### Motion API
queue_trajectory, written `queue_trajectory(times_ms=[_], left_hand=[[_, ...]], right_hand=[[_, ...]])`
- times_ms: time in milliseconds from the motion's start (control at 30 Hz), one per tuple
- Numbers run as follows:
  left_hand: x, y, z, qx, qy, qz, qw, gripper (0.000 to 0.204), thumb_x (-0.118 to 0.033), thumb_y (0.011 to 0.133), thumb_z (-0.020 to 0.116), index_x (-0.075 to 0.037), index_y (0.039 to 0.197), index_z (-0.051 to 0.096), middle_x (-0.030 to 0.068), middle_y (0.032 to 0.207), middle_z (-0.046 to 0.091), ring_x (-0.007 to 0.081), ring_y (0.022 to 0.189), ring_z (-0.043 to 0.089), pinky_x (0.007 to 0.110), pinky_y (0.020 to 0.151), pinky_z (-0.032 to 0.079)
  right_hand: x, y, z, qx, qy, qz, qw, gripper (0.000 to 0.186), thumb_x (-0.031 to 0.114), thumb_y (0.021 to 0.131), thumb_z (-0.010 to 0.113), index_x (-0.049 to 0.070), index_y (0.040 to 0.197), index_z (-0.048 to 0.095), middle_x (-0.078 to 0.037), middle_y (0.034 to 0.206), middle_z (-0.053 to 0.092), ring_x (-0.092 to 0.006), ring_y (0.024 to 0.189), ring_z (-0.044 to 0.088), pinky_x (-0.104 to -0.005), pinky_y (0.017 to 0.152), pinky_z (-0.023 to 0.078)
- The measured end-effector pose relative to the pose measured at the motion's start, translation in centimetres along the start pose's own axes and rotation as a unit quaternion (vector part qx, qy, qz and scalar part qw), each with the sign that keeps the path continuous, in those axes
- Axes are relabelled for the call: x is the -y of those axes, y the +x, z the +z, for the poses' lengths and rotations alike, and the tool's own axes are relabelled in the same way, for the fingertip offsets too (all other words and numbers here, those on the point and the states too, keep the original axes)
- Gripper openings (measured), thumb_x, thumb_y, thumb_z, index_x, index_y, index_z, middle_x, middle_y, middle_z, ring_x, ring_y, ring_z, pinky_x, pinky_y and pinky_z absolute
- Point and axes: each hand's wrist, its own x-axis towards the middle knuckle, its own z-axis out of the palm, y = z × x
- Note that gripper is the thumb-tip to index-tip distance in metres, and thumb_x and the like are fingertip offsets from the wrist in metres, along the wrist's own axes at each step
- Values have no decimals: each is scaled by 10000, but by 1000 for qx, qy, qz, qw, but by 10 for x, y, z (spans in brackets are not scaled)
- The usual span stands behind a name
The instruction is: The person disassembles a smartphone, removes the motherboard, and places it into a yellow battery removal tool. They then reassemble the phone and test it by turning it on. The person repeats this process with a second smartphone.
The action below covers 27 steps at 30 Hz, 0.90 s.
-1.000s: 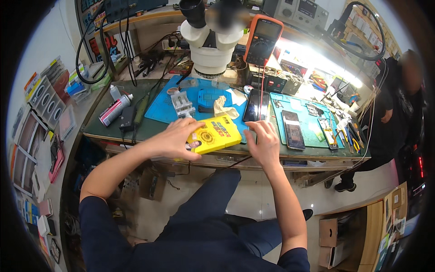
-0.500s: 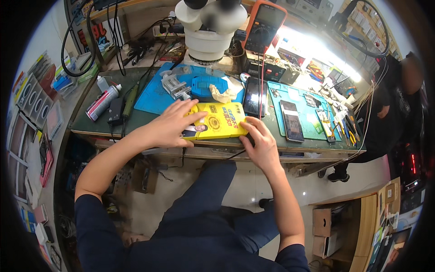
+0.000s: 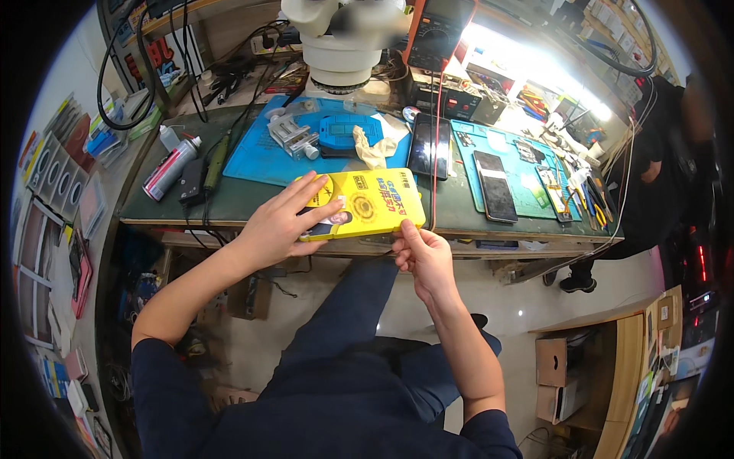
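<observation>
Left hand [image 3: 284, 222] flat, pinning yellow box [image 3: 362, 203] | right hand [image 3: 425, 256] pinching its near corner | risk: box overhangs bench edge [image 3: 229, 228], may slip off.

microscope [image 3: 344, 30] top cut off, blurred
</observation>
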Motion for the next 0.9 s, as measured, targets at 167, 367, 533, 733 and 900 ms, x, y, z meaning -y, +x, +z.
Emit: queue_trajectory(times_ms=[167,367,533,733,900], left_hand=[[-2,0,5,-28,33,14,999,772,-225,746,859,-204,1459,567,194,1540,459,393,1438,448,446,1120,469],[-18,5,16,-48,58,-20,997,827,-251,759,854,-206,1507,505,201,1552,437,410,1429,441,461,1152,428],[-18,6,5,-17,64,-7,998,810,-189,759,840,-195,1499,511,214,1531,454,416,1414,455,502,1163,404],[-12,5,9,-18,74,-6,997,812,-189,749,840,-197,1493,514,225,1533,449,428,1424,436,534,1178,370],[-11,10,-5,7,4,5,1000,855,-345,763,857,-156,1514,495,248,1568,408,457,1443,403,537,1201,333]], right_hand=[[-6,-3,2,-2,18,-31,999,313,327,1027,668,28,934,680,-11,729,645,-65,537,550,-215,481,422],[-23,-16,53,65,-44,44,996,286,296,988,723,26,1082,706,-14,860,667,-52,595,571,-207,525,476],[-39,-8,79,59,-6,20,998,349,340,969,750,1,896,704,7,721,623,-46,540,521,-213,480,407],[-31,-17,95,42,34,21,998,374,331,990,726,21,788,669,17,630,567,-51,476,462,-218,446,348],[-19,-22,95,48,-23,-31,998,341,290,1023,683,29,805,662,23,636,567,-43,495,468,-214,464,354]])
